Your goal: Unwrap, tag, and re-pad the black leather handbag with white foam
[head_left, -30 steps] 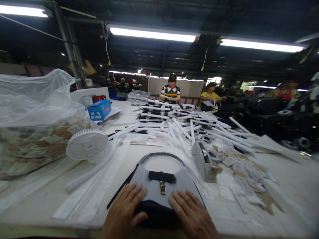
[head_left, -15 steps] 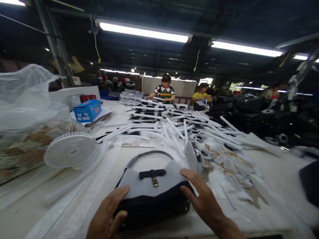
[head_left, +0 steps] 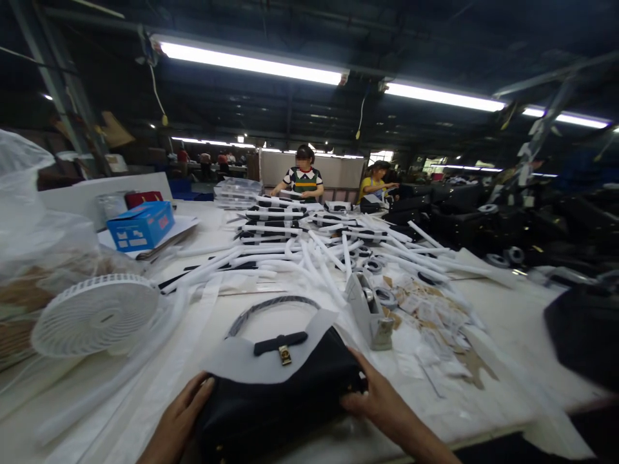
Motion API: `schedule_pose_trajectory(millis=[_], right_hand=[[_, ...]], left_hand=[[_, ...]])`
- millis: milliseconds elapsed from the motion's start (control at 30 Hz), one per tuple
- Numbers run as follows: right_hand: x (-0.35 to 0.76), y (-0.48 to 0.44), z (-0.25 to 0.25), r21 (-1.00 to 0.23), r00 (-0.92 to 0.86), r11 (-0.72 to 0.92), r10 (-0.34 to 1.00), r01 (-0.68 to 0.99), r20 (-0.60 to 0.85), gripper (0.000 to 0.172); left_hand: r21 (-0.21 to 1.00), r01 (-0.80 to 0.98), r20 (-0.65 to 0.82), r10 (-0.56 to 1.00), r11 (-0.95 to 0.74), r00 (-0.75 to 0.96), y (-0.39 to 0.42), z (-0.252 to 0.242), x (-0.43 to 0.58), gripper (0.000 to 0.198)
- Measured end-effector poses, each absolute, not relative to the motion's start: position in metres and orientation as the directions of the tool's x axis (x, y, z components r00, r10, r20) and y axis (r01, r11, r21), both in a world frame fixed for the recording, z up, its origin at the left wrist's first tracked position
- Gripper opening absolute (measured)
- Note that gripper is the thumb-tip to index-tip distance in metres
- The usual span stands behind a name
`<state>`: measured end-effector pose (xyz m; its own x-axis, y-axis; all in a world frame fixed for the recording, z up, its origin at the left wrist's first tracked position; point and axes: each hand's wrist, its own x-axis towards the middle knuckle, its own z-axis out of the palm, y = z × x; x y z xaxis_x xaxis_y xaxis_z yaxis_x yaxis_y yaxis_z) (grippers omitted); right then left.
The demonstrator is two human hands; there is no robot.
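A black handbag lies on the table in front of me, its base towards me. Over its upper part is a pale protective sheet, on which a dark strap tab with a gold clasp rests. The wrapped handle arches away at the far side. My left hand grips the bag's left end, thumb on top and the other fingers partly hidden. At the right end, my right hand holds the corner between thumb and fingers.
A white fan and a blue box stand on the left. Right of the bag sits a tape dispenser beside scattered paper packets. White foam tubes cover the table beyond; two co-workers are behind them.
Both hands have moved from lying on the bag's top to gripping its ends. The bag's near side has tilted up, showing more black. The view has swung right.
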<state>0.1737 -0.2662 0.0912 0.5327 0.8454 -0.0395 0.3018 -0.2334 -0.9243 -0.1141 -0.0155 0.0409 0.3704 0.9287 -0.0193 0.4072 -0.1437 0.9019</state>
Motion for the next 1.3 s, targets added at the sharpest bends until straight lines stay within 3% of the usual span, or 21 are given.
schedule_pose_trajectory(millis=[100, 167, 233, 300, 367, 433, 533, 667, 767, 900, 1067, 1300], right_hand=[[0.185, -0.27, 0.1, -0.9, 0.472, -0.274, 0.877, 0.338, -0.089, 0.086], [0.193, -0.273, 0.116, -0.863, 0.473, -0.315, 0.875, 0.394, -0.104, 0.089], [0.196, -0.269, 0.14, -0.796, 0.506, -0.279, 0.862, 0.537, 0.04, 0.087], [0.19, -0.256, 0.168, -0.687, 0.466, -0.174, 0.845, 0.705, 0.264, 0.074], [0.178, -0.237, 0.193, -0.526, 0.306, -0.024, 0.835, 0.85, 0.458, 0.059], [0.163, -0.216, 0.209, -0.326, 0.072, 0.13, 0.838, 0.936, 0.541, 0.054], [0.147, -0.196, 0.207, -0.182, -0.144, 0.232, 0.906, 0.956, 0.399, 0.06], [0.148, -0.201, 0.168, -0.274, -0.123, 0.117, 0.992, 0.955, -0.007, 0.083], [0.153, -0.215, 0.142, -0.284, -0.101, 0.055, 0.983, 0.957, -0.151, 0.1], [0.155, -0.222, 0.129, -0.26, -0.094, 0.051, 0.983, 0.964, -0.156, 0.105], [0.151, -0.215, 0.131, -0.251, -0.052, 0.018, 0.99, 0.968, -0.13, 0.092], [0.129, -0.202, 0.129, -0.164, 0.055, -0.061, 0.998, 0.985, -0.039, 0.077]], left_hand=[[0.876, 0.44, 0.01, 0.919, -0.198, 0.394, -0.013, 0.044, -0.118, 0.052], [0.803, 0.465, 0.197, 0.903, -0.372, 0.382, -0.014, 0.057, -0.118, 0.062], [0.613, 0.466, 0.489, 0.769, -0.638, 0.41, -0.022, 0.082, -0.114, 0.061], [0.383, 0.413, 0.654, 0.559, -0.826, 0.509, -0.035, 0.113, -0.104, 0.053], [0.194, 0.36, 0.704, 0.385, -0.913, 0.597, -0.05, 0.14, -0.09, 0.05], [0.008, 0.348, 0.694, 0.256, -0.938, 0.673, -0.062, 0.156, -0.076, 0.047], [-0.15, 0.397, 0.62, 0.226, -0.906, 0.751, -0.072, 0.15, -0.066, 0.041], [-0.151, 0.476, 0.58, 0.313, -0.866, 0.752, -0.076, 0.105, -0.079, 0.036], [-0.147, 0.462, 0.614, 0.285, -0.874, 0.736, -0.082, 0.078, -0.096, 0.045], [-0.128, 0.427, 0.571, 0.285, -0.895, 0.77, -0.091, 0.073, -0.106, 0.064], [-0.053, 0.399, 0.448, 0.336, -0.915, 0.829, -0.088, 0.084, -0.106, 0.064], [-0.062, 0.428, 0.381, 0.374, -0.902, 0.845, -0.066, 0.086, -0.107, 0.064]])
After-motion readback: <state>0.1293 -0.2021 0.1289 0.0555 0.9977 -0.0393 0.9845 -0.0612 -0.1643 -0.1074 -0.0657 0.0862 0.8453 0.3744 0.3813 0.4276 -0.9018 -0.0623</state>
